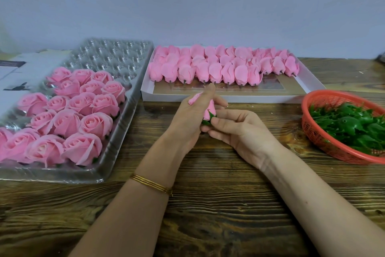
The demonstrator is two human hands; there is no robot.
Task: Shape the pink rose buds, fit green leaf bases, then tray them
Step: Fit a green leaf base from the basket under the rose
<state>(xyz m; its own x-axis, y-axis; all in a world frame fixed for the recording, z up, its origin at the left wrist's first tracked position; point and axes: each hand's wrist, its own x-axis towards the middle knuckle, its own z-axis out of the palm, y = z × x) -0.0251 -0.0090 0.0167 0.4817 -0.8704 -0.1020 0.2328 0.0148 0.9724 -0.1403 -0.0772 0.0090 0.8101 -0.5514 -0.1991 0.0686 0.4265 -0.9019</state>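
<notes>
A pink rose bud (210, 110) with a green leaf base (210, 118) under it sits between both hands over the table's middle. My left hand (190, 116) curls round the bud, one petal folded out over its thumb. My right hand (235, 126) pinches the green base from the right. Several finished open roses (68, 115) fill the near part of a clear plastic tray (116, 138) at left. Several unshaped buds (223, 65) lie in rows in a white cardboard box (312, 83) behind the hands. Green leaf bases (350, 125) are heaped in a red basket (310, 129) at right.
The wooden table (208, 204) runs to a pale wall behind. The tray's far cells (112, 54) hold nothing. A white sheet of paper (25, 69) lies at the far left behind the tray. A gold bangle (152, 183) circles my left wrist.
</notes>
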